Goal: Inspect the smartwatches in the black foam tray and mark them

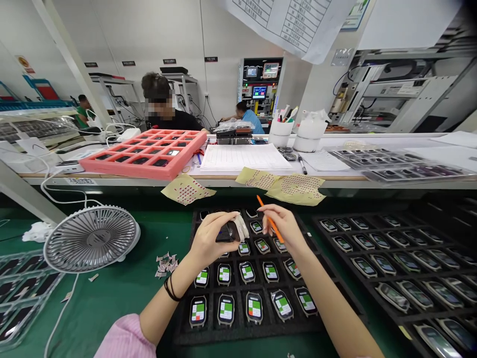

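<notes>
Left hand (210, 239): closed, fingers curled around one dark smartwatch (225, 233), with one white cloth (240, 227) pressed against the watch's side.

Right hand (286, 226): closed in a pinch on one orange stick (276, 231), held just beside the smartwatch and above the tray.

Task item position: the smartwatch was held above the upper part of the black foam tray (186, 335), not touching the tray as far as could be seen.

Black foam tray contents: two nearest rows of five lit watches (226, 309) each, showing red, green and white screens; further watches sat partly hidden behind the hands.

Right-hand tray: one black tray of watches (395, 263), cut off by the frame; count not determinable.

Left wrist: two black bands (171, 288).

Bench: one pink foam tray (126, 166), three yellow perforated sheets (186, 190), one paper form (242, 157).

Mat: one desk fan (91, 238).

Beyond bench: three co-workers (160, 102).
</notes>
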The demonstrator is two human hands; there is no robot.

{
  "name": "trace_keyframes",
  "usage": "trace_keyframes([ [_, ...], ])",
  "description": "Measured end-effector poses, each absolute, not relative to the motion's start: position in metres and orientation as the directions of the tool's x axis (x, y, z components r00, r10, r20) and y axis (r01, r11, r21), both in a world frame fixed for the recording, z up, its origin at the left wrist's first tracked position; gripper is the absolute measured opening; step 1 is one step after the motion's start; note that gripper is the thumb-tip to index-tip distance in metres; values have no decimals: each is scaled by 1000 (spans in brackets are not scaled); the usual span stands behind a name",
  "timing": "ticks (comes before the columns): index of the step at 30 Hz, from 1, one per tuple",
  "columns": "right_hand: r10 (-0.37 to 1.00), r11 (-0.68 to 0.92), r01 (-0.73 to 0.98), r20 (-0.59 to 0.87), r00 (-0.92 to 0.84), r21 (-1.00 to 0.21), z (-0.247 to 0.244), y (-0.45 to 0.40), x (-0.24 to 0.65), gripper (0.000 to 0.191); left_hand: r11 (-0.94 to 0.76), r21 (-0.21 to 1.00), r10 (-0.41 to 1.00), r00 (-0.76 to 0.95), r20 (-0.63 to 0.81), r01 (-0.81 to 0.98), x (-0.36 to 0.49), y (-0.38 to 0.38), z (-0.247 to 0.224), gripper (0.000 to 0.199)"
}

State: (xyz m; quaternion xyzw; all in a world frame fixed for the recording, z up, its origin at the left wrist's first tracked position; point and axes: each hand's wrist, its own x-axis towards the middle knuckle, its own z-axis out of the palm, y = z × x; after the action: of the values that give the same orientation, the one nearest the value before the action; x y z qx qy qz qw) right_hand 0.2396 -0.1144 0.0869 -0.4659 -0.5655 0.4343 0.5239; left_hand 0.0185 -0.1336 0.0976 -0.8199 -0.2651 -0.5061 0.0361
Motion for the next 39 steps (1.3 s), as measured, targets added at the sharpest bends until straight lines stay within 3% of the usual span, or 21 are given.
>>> trace_keyframes([
  [1,984,174,-147,176,5,-974,91,-118,239,20,-864,202,384,343,857,462,19,-134,98,56],
  [3,989,126,-400,145,-18,-908,99,-126,235,21,-875,192,362,338,869,444,20,-136,99,56],
  [6,980,48,-533,144,-140,-845,105,-136,224,21,-888,184,341,334,879,421,20,-137,101,56],
  [12,907,-51,-412,131,-401,-910,99,-144,208,48,-907,153,299,345,890,393,21,-137,103,56],
  [15,861,-120,-342,74,-504,-932,96,-144,208,50,-915,135,287,378,880,381,23,-137,103,56],
  [30,867,-122,-376,86,-490,-919,104,-157,198,30,-917,199,339,415,844,345,24,-142,106,45],
  [39,856,-43,-356,149,-495,-934,108,-160,201,31,-900,261,395,399,827,351,25,-144,105,44],
])
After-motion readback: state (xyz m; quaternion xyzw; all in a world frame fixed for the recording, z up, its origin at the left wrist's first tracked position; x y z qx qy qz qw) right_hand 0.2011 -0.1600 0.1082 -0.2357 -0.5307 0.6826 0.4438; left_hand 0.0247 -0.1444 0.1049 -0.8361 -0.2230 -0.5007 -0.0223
